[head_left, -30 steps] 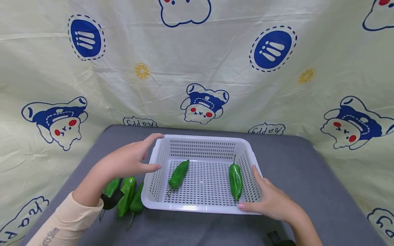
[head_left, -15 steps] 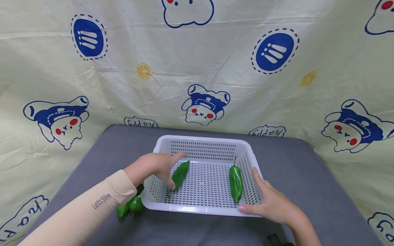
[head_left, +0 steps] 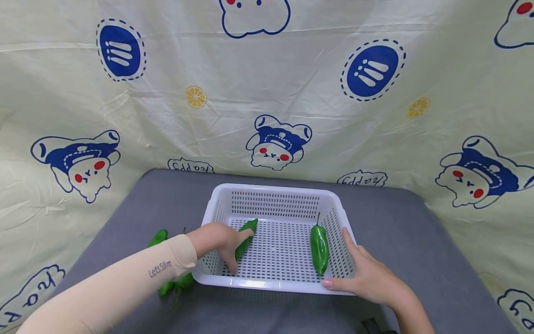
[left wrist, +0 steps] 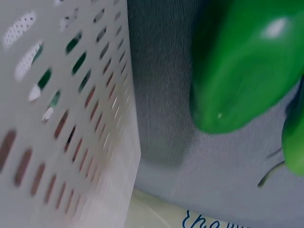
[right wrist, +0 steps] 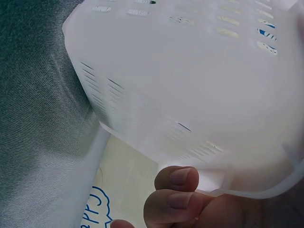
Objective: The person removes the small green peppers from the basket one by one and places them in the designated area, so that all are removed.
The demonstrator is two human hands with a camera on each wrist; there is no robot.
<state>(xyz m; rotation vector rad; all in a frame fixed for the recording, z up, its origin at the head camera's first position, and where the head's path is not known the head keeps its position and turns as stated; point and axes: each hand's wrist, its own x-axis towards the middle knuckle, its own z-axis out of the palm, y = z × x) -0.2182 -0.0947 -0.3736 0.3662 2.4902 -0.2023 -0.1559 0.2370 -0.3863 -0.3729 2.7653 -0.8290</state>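
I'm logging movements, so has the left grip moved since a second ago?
Yes: the left grip has moved rightward relative to the basket, from its left rim to inside it.

Grey table (head_left: 388, 222): 1 white basket (head_left: 267, 282), green peppers (head_left: 185, 281) beside it, left.

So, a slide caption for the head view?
Left hand over a green pepper in the white basket; right hand gripping the basket's corner.

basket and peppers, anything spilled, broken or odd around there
Nothing looks spilled or broken: two green peppers lie in the basket, other peppers outside to its left. One oddity: the backdrop shows its bears and lettering upside down.
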